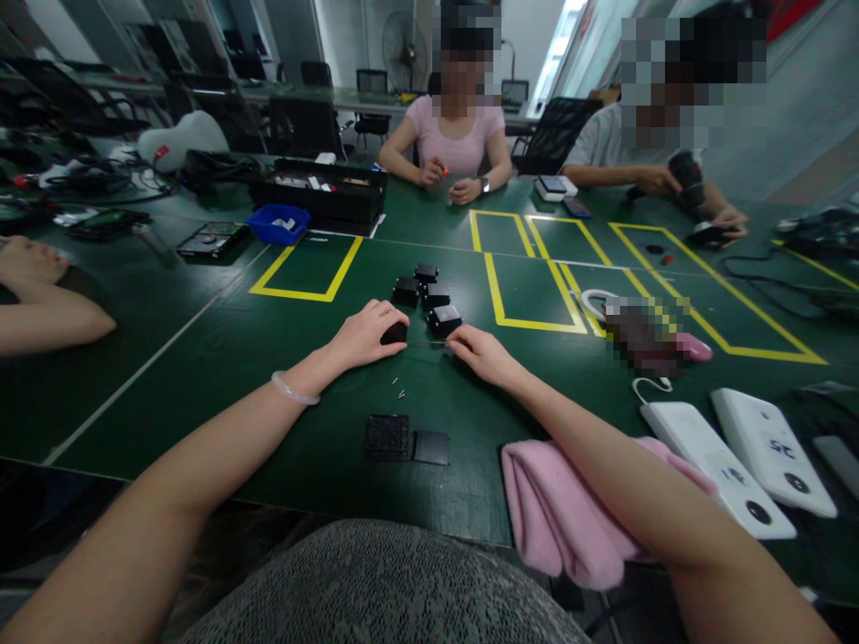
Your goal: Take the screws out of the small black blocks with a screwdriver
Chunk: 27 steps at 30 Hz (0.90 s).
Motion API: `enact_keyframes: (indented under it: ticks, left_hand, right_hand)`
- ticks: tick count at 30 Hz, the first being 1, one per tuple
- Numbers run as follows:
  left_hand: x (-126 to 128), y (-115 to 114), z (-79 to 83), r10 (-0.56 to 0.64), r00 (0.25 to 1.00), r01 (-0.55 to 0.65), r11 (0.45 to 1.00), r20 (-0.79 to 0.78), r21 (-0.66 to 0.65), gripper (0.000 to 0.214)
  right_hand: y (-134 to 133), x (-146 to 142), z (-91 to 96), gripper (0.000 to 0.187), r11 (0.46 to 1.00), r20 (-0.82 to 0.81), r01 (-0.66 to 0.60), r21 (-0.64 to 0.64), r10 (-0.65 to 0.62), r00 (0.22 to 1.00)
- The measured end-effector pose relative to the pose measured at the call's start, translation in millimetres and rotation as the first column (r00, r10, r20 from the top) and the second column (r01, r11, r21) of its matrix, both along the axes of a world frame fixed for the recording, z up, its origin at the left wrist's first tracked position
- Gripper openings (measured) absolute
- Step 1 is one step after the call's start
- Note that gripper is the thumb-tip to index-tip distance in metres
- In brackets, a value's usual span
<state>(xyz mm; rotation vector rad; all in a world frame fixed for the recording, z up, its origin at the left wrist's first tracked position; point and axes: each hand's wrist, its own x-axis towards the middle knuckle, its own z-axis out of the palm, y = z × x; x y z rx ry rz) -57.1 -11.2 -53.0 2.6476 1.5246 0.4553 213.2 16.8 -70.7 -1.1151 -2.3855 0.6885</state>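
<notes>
My left hand (368, 333) rests on the green table (201, 358), fingers curled round a small black box (395, 334). My right hand (478, 351) lies just right of it, fingers pinched on something thin that I cannot make out. It is close to another black box (444, 319). Three more black boxes (421, 286) sit just beyond. A few tiny screws (398, 387) lie between my wrists. Nearer me are a black grid plate (387, 436) and a flat black square (430, 446).
A pink cloth (557, 510) lies under my right forearm, with two white devices (738, 465) to its right. Yellow tape rectangles (530, 295) mark the table. A blue bin (277, 223) and black tray (328, 190) stand far left. Two people sit opposite; another person's arm (40, 304) rests at left.
</notes>
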Motion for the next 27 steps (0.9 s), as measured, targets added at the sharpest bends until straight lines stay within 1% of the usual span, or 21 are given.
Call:
enact_keyframes:
  ticks: [4,6,12,17,22,25,27]
  left_hand:
    - [-0.3,-0.3,0.1,0.001,1.000,-0.001,1.000,0.008,-0.006,0.033]
    - [-0.6,-0.3,-0.2,-0.002,1.000,0.002,1.000,0.011,-0.007,0.033]
    - [-1.0,-0.5,0.1,-0.010,1.000,0.010,1.000,0.024,0.002,0.032]
    - [0.8,-1.0,0.8,-0.015,1.000,0.015,1.000,0.022,-0.005,0.032]
    - [2.0,-1.7,-0.6,-0.018,1.000,0.018,1.000,0.021,0.001,0.033]
    - [1.7,-2.0,-1.5,-0.016,1.000,0.016,1.000,0.024,0.007,0.033]
    - [1.5,-2.2,-2.0,-0.020,0.999,0.019,1.000,0.026,0.014,0.033]
  right_hand:
    - [0.8,2.3,-1.5,0.013,0.999,-0.050,-0.033,0.034,0.035,0.998]
    - [-0.2,2.9,-1.3,0.013,0.999,-0.075,-0.044,0.022,0.046,0.996]
    - [-0.8,4.2,-0.1,0.019,0.996,-0.127,-0.047,-0.074,0.037,0.991]
    - [2.2,4.3,-1.7,0.021,0.984,-0.243,-0.060,-0.165,0.018,0.970]
    - [3.2,2.5,-4.6,0.022,0.967,-0.376,-0.034,-0.254,-0.066,0.924]
    - [2.4,1.7,-4.8,0.022,0.947,-0.438,-0.057,-0.316,-0.093,0.894]
    - [1.2,1.4,-3.7,0.024,0.941,-0.471,-0.075,-0.330,-0.096,0.877]
